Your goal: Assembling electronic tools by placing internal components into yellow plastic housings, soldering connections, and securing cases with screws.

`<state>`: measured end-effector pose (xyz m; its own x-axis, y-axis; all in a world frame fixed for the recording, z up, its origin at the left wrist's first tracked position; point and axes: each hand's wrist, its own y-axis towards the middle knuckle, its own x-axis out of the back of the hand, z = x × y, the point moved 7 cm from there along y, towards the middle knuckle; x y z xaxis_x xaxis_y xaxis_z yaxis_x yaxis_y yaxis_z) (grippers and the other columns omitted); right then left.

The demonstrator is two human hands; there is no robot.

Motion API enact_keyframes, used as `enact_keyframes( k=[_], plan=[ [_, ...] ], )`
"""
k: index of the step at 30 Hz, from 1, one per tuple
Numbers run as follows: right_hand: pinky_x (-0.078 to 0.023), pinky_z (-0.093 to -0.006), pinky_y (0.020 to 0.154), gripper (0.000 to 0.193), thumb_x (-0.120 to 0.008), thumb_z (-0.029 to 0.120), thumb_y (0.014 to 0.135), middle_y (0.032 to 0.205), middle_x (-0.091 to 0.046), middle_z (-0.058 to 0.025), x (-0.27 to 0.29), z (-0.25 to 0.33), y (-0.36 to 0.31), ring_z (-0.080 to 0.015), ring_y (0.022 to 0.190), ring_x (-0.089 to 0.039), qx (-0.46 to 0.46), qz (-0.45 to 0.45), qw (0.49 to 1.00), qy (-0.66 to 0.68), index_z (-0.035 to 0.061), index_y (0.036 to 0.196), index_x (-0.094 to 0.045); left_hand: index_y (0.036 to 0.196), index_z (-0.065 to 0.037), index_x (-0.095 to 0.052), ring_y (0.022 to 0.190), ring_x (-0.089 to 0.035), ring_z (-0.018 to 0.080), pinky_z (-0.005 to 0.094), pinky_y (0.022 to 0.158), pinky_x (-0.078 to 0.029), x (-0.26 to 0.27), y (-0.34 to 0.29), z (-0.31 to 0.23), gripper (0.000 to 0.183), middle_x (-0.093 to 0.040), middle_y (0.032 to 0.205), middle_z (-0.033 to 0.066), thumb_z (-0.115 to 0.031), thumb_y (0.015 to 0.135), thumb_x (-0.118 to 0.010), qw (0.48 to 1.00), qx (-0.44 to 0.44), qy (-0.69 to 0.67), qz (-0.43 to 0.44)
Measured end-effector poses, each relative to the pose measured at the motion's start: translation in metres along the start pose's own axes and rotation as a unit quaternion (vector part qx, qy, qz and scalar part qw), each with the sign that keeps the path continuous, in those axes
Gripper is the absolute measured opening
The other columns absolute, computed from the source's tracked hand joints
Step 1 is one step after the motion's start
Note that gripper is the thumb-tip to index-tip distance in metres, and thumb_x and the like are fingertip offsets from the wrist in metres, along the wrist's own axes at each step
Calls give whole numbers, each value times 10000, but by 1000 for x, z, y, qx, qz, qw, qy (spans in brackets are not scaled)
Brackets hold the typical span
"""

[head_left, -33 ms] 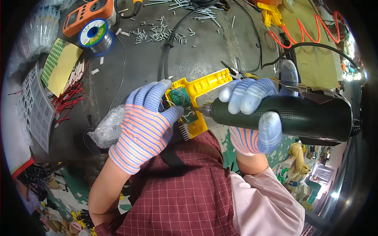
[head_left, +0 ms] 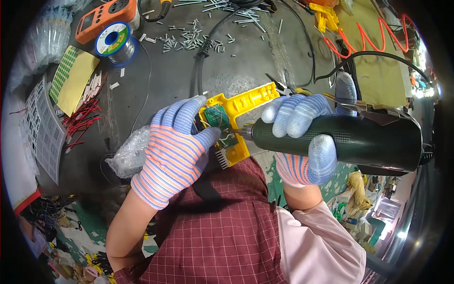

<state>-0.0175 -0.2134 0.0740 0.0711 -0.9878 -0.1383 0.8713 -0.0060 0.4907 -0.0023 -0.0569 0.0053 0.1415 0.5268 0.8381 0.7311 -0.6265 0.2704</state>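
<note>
My left hand [head_left: 175, 146], in a striped knit glove, is closed on the left end of a yellow plastic housing half [head_left: 251, 98]. Inside the housing sits a green circuit board [head_left: 216, 116] with thin wires, and a finned metal heatsink [head_left: 221, 159] shows at its near edge. My right hand [head_left: 305, 128], gloved alike, wraps round a thick dark electric screwdriver [head_left: 369, 142] held level. Its bit points left and reaches into the housing over the board, close to my left thumb. Whether the tip touches a screw is too small to tell.
Small screws [head_left: 191, 40] lie scattered at the back, with long screws beyond. A solder spool [head_left: 116, 45] and an orange multimeter [head_left: 101, 21] stand far left. Red wires [head_left: 80, 120] and bubble wrap [head_left: 130, 154] lie left. Pliers [head_left: 280, 86] rest behind the housing; a coiled orange cord [head_left: 373, 45] hangs far right.
</note>
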Motion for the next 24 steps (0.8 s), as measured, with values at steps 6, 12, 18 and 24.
enact_keyframes(
  k=[6, 12, 18, 24],
  plan=[
    [-495, -398, 795, 351, -694, 388, 881, 771, -552, -48, -4, -7, -1, -210, 764, -577, -26, 7, 1000, -3, 85, 799, -537, 983, -175, -720, 1144, -564, 385, 484, 955, -455, 0, 0, 1, 379, -569, 1300, 187, -63, 621, -744, 1000, 3, -1, -9],
    [-500, -395, 773, 413, -731, 466, 866, 801, -580, -40, 9, -6, -14, -241, 771, -603, -190, 89, 974, -79, 73, 834, -611, 1007, -177, -722, 1154, -559, 378, 473, 967, -440, 0, 0, 2, 384, -564, 1313, 185, -78, 637, -748, 1000, 9, -2, 0],
    [-499, -400, 776, 406, -731, 461, 866, 812, -582, -40, -7, -33, 9, -239, 772, -604, -156, 63, 982, -86, 74, 839, -615, 1028, -185, -723, 1166, -554, 372, 473, 978, -432, -2, 0, 3, 382, -562, 1328, 166, -95, 658, -749, 1000, 11, 3, 6],
    [-499, -404, 779, 399, -732, 457, 866, 822, -585, -39, -6, -20, -2, -237, 774, -605, -118, 40, 988, -89, 75, 844, -619, 1052, -197, -723, 1177, -548, 367, 474, 985, -427, -2, -1, 4, 410, -550, 1347, 162, -99, 655, -753, 1000, 12, 1, 12]
  ],
)
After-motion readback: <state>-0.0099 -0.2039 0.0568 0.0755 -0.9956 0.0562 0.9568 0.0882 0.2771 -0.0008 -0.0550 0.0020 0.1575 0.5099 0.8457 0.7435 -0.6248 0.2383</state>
